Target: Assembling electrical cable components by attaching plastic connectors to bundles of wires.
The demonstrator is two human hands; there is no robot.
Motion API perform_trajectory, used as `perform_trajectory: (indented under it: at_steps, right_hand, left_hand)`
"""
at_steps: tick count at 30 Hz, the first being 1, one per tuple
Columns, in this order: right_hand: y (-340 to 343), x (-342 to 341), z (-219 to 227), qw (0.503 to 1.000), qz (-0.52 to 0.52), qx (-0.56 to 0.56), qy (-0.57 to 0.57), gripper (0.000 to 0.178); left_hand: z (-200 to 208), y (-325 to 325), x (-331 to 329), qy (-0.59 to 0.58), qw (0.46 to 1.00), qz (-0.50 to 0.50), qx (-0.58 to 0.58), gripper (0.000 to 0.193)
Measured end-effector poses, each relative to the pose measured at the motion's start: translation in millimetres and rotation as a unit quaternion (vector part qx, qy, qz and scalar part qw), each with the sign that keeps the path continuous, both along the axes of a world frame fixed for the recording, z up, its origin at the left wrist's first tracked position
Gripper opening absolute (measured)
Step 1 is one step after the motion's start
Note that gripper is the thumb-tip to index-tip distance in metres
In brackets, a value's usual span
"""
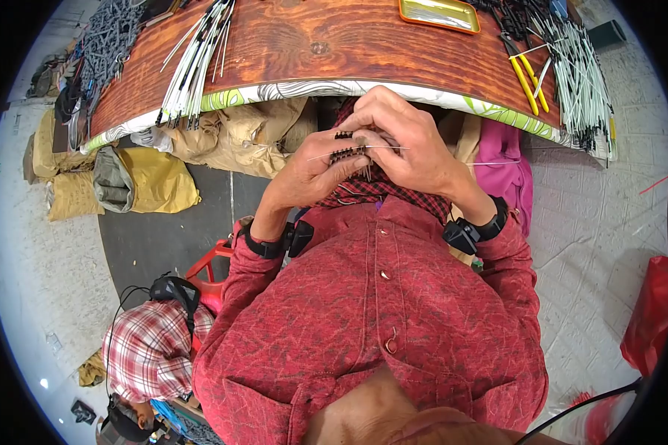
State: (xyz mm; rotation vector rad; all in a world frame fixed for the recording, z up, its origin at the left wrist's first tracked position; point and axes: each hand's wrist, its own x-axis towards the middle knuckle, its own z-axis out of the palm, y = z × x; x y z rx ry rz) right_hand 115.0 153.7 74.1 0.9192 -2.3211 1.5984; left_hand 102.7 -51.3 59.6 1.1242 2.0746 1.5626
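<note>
The left hand [312, 169] and right hand [414, 141] gripped black bristles [346, 154] beside a wood-grained table [282, 55], above pale flooring [571, 215].

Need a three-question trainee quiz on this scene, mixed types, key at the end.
1. True or false: the left grip and the right grip are spread wide apart.
2. Choose one: what colour are the handles of the pliers?
A) red
B) yellow
C) blue
3. Fill in the blank: on the table, the tray lies to the ____ of the pliers, as seen in the picture.

Key:
1. False; they are close together at a dark bristly piece.
2. B.
3. Left.
</note>
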Motion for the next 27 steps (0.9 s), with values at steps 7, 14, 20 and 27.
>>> perform_trajectory:
  at_steps: [7,14,20,27]
  right_hand:
    - [6.7,-8.8,9.1,1.0,0.015,0.019,-0.01,0.013]
    - [22.3,7.9,-0.6,0.997,-0.058,0.044,0.009,0.004]
    - [1.7,-4.0,-1.0,0.996,-0.068,0.048,0.02,0.004]
    - [1.8,-26.6,-34.7,0.973,0.052,-0.156,-0.16,0.036]
  left_hand:
    - [-2.0,-3.3,-1.7,0.008,0.999,0.032,0.027,0.018]
    - [-8.1,0.7,3.1,-0.049,0.995,-0.011,0.082,0.019]
    - [-8.1,-2.3,-1.4,-0.068,0.997,0.029,0.007,0.02]
    - [13.1,-5.8,-16.6,-0.15,0.978,0.051,0.133,0.023]
